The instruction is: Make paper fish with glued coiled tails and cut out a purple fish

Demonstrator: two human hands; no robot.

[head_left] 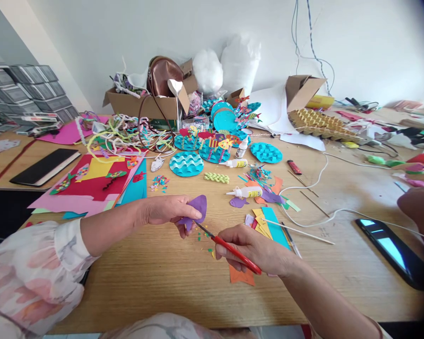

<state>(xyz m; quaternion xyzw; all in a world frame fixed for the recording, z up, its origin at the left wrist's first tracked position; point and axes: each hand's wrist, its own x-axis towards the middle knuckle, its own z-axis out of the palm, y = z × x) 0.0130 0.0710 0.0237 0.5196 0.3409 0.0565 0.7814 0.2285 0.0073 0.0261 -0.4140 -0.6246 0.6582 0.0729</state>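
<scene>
Above the middle of the wooden table, my left hand (169, 211) pinches a purple paper cutout (199, 205) between thumb and fingers. The red-handled scissors (235, 254) are gripped in my right hand (249, 245), their blades pointing at the lower edge of the purple paper. Whether the blades are touching the paper is hard to make out. Small green and yellow scraps (205, 238) lie on the table below. To the right, a purple paper fish (238, 202) rests beside a white glue bottle (248, 192). An orange paper piece (241, 277) lies partly beneath my right hand.
Coloured paper sheets (92, 183) and a black notebook (44, 167) lie left. Blue wavy discs (186, 163) and a cardboard box (144, 106) stand behind. A white cord (320, 181) and a black phone (392, 252) are right, near another person's hand (419, 212).
</scene>
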